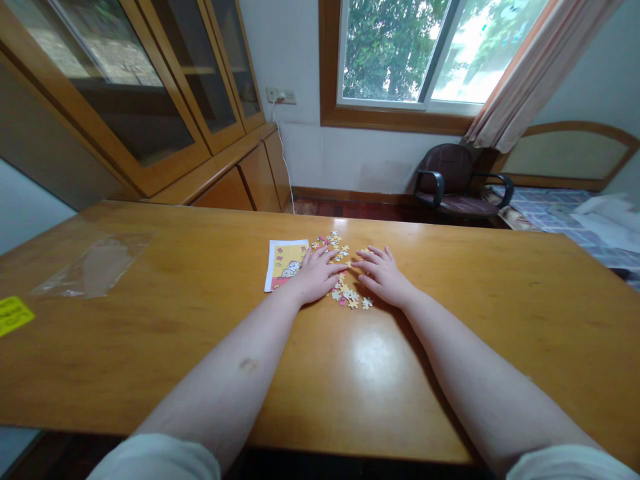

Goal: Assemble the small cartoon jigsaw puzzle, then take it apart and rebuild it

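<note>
Glossy yellow-brown wooden surface point(210, 333): L hand point(320, 273) & R hand point(381, 275) splayed, each grip slack, nothing visibly grasped. White-bordered yellow-and-pink rectangular sheet point(280, 261) by L hand; small yellow, pink & white jigsaw pcs. point(350, 294) around & betw. both hands. Prob. spreading/sorting step; next move likely needs fingertip pinch, 1 pc.
</note>
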`<state>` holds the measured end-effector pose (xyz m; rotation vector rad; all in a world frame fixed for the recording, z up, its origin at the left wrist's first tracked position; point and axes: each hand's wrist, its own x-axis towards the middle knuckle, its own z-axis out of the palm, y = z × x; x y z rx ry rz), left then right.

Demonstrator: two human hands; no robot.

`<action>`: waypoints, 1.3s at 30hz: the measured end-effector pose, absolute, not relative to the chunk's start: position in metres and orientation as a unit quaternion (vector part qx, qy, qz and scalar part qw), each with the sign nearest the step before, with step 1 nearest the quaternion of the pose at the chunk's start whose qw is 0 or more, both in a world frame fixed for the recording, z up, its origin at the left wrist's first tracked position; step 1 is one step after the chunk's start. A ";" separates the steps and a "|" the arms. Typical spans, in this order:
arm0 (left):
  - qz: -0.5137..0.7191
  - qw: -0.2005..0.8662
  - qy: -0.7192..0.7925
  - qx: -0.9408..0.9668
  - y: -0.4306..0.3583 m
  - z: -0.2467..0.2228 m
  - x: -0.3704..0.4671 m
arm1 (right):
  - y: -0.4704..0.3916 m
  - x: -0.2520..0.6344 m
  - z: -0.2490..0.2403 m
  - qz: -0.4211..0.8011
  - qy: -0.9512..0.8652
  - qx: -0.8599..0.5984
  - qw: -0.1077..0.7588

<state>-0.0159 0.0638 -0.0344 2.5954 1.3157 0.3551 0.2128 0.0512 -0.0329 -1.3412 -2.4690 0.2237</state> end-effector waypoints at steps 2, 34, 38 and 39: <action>0.115 0.108 0.458 0.875 0.063 -0.034 -0.015 | 0.049 0.211 -0.030 0.088 -0.871 -0.459 0.151; 0.180 0.070 0.498 0.845 0.071 -0.035 -0.018 | 0.049 0.209 -0.036 0.104 -0.866 -0.477 0.112; 0.203 0.063 0.508 0.835 0.072 -0.034 -0.019 | 0.049 0.209 -0.036 0.102 -0.866 -0.476 0.112; 0.210 0.058 0.519 0.826 0.073 -0.034 -0.020 | 0.050 0.209 -0.036 0.100 -0.866 -0.477 0.113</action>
